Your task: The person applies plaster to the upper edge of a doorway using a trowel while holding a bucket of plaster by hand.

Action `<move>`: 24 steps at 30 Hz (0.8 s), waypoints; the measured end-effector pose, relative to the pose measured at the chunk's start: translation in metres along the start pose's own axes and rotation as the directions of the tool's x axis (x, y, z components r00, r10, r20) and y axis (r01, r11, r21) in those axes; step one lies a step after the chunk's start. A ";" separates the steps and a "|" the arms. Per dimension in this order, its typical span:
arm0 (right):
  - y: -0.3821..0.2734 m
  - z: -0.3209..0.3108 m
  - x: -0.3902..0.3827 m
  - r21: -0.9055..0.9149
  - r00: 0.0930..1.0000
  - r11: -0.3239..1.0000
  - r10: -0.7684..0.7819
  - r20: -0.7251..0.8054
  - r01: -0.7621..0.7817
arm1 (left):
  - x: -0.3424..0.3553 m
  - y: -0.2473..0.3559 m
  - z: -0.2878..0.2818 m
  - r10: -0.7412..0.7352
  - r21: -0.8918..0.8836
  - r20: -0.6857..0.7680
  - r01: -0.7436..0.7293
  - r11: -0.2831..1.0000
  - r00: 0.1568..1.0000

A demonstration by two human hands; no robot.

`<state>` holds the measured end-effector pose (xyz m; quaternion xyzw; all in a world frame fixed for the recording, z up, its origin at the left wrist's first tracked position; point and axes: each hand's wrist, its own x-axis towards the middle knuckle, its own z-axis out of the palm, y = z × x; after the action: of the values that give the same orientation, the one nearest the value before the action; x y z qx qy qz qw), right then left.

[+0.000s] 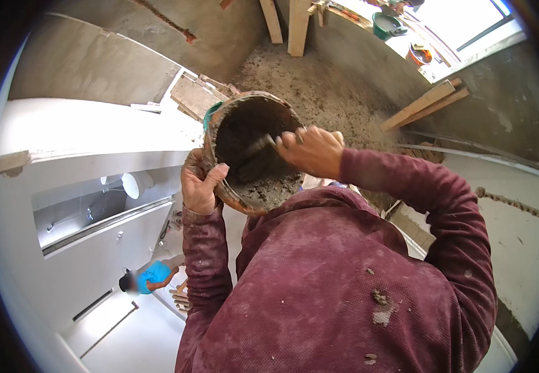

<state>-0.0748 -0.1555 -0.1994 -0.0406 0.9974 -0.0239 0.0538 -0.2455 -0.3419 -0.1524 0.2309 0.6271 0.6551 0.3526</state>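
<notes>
left hand [199, 181] clamped on the near rim of a mortar-caked bucket [252, 151], held tilted at chest height with its mouth toward the camera. right hand [311, 149] closed around a trowel [258, 147], blade reaching inside over wet mortar [268, 186] settled at the low side. maroon sleeves [443, 205] spattered with cement. below, well apart, a person in a blue shirt [153, 275]; beyond, wooden planks [428, 102] on a sandy floor [328, 87].

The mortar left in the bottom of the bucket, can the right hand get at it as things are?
Probably yes: the left hand tips the bucket open toward the person, and the right hand is at its mouth with a trowel inside, above the mortar.
</notes>
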 end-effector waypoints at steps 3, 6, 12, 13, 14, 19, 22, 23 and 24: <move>0.002 -0.015 -0.012 0.044 0.999 0.999 -0.019 0.047 0.017 | -0.005 0.004 0.001 -0.049 0.035 -0.019 0.049 0.998 0.999; 0.020 -0.043 -0.019 0.063 0.997 0.996 0.063 0.046 -0.065 | -0.008 0.002 0.000 -0.011 0.046 -0.017 0.011 0.999 1.000; 0.042 -0.055 -0.016 0.169 0.956 0.969 0.130 0.264 -0.179 | -0.015 0.015 0.018 0.063 0.114 0.004 -0.063 0.992 0.998; 0.041 -0.050 -0.014 0.226 0.960 0.962 0.093 0.264 -0.155 | -0.014 0.014 0.018 0.067 0.115 0.008 -0.067 0.991 0.998; 0.038 -0.045 -0.013 0.282 0.963 0.950 0.055 0.262 -0.131 | -0.014 0.014 0.020 0.084 0.100 0.000 -0.083 0.991 0.996; 0.026 -0.042 -0.019 0.348 0.970 0.935 -0.023 0.243 -0.065 | -0.015 0.011 0.015 0.053 0.077 0.016 -0.054 0.996 0.998; 0.022 -0.050 -0.030 0.323 0.991 0.947 -0.051 0.126 0.008 | -0.016 0.012 0.016 0.068 0.065 0.011 -0.069 0.996 0.998; 0.022 -0.057 -0.031 0.322 0.991 0.947 -0.052 0.124 0.009 | -0.016 0.012 0.017 0.079 0.058 0.003 -0.079 0.995 0.997; 0.020 -0.072 -0.030 0.363 0.979 0.930 -0.023 0.204 -0.054 | -0.016 0.013 0.017 0.088 0.032 -0.003 -0.088 0.996 0.996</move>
<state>-0.0544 -0.1302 -0.1262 -0.0243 0.9648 -0.2050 0.1629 -0.2243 -0.3421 -0.1359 0.2626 0.6276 0.6602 0.3183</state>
